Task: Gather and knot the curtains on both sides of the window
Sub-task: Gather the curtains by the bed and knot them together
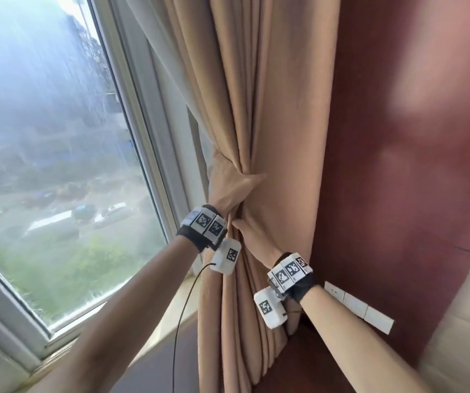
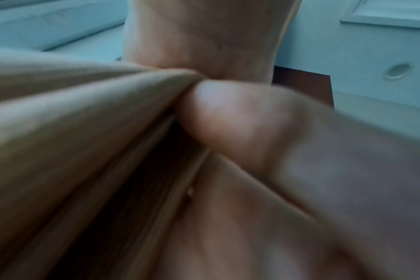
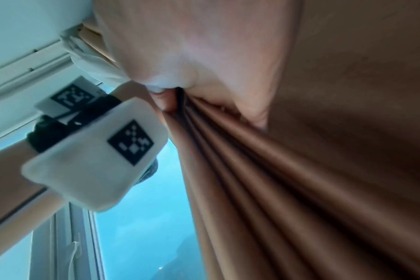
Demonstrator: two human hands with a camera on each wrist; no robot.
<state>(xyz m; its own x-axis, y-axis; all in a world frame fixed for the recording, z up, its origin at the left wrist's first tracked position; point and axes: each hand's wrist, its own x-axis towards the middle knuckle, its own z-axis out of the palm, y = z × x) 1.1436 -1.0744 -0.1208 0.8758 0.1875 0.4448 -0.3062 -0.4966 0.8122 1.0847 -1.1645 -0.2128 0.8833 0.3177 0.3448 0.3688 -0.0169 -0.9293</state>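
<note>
- The right hand [image 1: 256,239] is sitting nearest, low on the curtain [image 1: 285,123], its thumb lying across the bunched pleats and its fingers reaching in behind the fabric; how tightly those fingers are curling, I cannot tell.
- The left hand [image 1: 232,188] is working just above it on the curtain, thumb and fingers wrapping round the gathered folds and squeezing them into a narrow waist.
- The curtain is hanging between the window [image 1: 44,151] and the dark red wall panel [image 1: 412,137], fanning out wide above the left hand and dropping in tight folds below the right.
- White wall switches [image 1: 355,304] are showing on the panel, to the curtain's right.
</note>
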